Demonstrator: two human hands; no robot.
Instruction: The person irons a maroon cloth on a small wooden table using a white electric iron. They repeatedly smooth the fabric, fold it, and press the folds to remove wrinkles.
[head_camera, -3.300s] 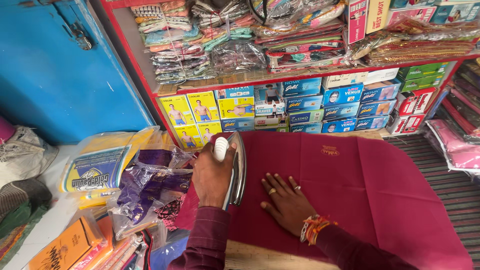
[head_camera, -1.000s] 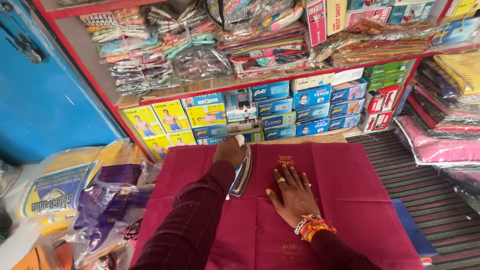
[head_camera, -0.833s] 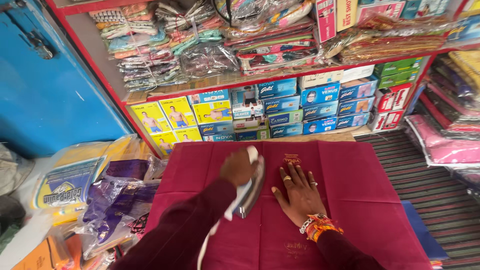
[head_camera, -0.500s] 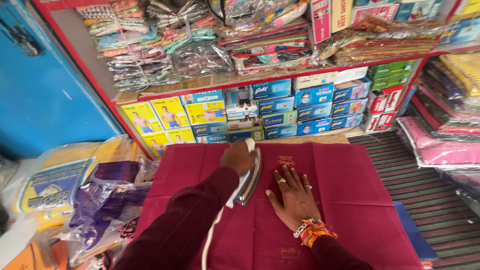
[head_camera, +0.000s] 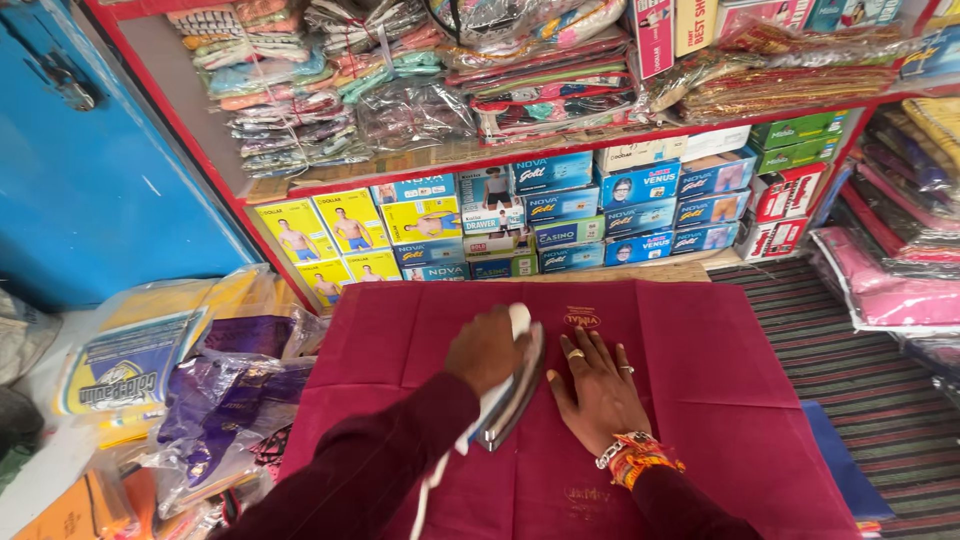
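A dark red cloth (head_camera: 720, 400) with a small gold emblem lies spread flat in front of me. My left hand (head_camera: 485, 350) grips the white handle of a metal clothes iron (head_camera: 512, 395) that rests on the cloth near its middle, its white cord trailing toward me. My right hand (head_camera: 598, 385) lies flat on the cloth just right of the iron, fingers spread, rings on them and bright threads at the wrist.
Plastic-wrapped packets (head_camera: 215, 400) in purple and yellow are piled left of the cloth. Behind it, red shelves (head_camera: 640, 140) hold stacked blue and yellow boxes and wrapped fabrics. A blue panel (head_camera: 90, 170) stands at the left; striped fabric (head_camera: 860, 330) lies at the right.
The iron has slid back and forth along the cloth under my left hand. My right hand has stayed pressed flat beside it.
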